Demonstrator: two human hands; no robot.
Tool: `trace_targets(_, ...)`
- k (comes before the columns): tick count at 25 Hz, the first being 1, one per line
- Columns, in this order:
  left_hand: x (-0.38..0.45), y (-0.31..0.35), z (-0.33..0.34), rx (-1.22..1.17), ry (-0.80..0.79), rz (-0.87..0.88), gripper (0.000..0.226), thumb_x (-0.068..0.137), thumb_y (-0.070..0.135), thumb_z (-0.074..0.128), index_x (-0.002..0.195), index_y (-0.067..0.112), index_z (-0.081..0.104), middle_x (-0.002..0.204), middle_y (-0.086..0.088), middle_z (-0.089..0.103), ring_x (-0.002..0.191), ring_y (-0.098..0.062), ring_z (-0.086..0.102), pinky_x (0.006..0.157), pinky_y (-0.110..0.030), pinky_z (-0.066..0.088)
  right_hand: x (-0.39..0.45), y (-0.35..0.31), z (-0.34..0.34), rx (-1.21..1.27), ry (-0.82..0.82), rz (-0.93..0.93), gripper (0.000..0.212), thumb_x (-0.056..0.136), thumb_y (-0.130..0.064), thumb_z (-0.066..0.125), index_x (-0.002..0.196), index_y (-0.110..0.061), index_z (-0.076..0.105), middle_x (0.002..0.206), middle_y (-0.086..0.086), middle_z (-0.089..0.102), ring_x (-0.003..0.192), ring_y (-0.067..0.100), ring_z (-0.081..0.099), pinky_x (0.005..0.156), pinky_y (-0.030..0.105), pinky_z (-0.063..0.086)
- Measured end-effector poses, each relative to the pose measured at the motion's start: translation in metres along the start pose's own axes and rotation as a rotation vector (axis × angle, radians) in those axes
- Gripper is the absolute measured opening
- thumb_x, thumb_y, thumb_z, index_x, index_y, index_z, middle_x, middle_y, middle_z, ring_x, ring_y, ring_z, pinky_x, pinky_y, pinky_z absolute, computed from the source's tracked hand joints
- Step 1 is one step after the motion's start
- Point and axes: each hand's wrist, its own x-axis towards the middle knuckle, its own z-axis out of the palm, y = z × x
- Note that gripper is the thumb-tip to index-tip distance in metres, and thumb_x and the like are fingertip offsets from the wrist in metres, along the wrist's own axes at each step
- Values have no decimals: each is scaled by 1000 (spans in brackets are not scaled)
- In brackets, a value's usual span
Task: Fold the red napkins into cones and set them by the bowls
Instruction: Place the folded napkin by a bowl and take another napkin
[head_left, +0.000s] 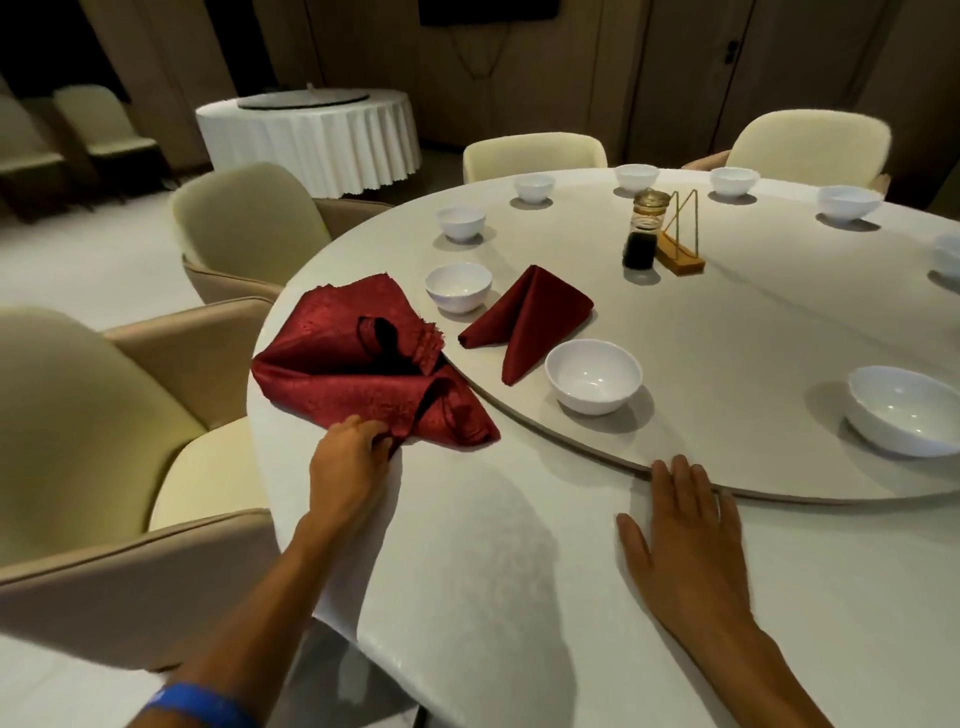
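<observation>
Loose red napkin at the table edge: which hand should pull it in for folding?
Left. The left hand already pinches the near corner of the loose red napkin. The right hand lies flat on the tablecloth by the turntable rim, well away from the napkin.

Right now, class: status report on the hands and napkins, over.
Left hand pinching loose napkin pile. Right hand flat on table. One folded napkin between bowls. Nothing blocking.

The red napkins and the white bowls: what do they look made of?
Loose napkins, gripped by the left hand: woven cloth, likely damask; faint sheen, raised pattern, frayed edge. Folded napkin: same red cloth, smoother. Bowls: glossy white, ceramic or melamine; sharp highlights, cannot tell which.
</observation>
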Motion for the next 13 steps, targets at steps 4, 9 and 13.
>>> trace_targets(4,-8,-1,-12,-109,63,54,12,88,14,71,99,13,76,96,-6,72,81,-25,66,76,-34,55,-22,-39,-1,249,-15,-183,51,99,-43,41,148,-31,37,159,-8,24,148,13,16,119,30,7)
trace_targets(9,-69,4,-20,-184,-137,348,8,87,25,70,91,21,75,90,5,70,77,-13,66,66,-30,58,-15,-86,-5,648,91,-251,42,98,-44,44,139,-35,47,142,-14,49,125,7,48,100,24,43)
trace_targets(13,-75,9,-22,-171,-84,285,31,96,48,49,91,28,72,92,12,69,83,-4,61,74,-27,53,21,-123,3,532,55,-287,48,102,-42,32,146,-24,42,151,-3,43,136,17,40,111,34,32)
